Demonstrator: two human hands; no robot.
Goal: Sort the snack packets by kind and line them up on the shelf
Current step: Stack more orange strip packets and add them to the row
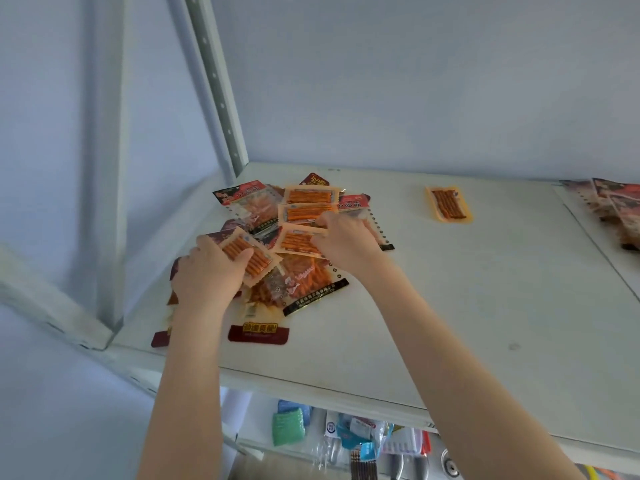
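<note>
A heap of snack packets (298, 209) lies at the left end of the white shelf (450, 306). It mixes small orange stick packets with larger red-and-black bags. My left hand (211, 271) grips one small stick packet (252, 259) at the front left of the heap, thumb across its face. My right hand (343, 240) pinches the edge of another small stick packet (298, 242) in the middle of the heap. One small stick packet (448, 204) lies alone further right along the shelf.
Several dark red packets (613, 209) lie overlapped at the shelf's far right. A perforated metal upright (214, 81) stands at the back left corner. Under the shelf board, a lower level (346, 441) holds assorted packaged goods. A pale wall backs the shelf.
</note>
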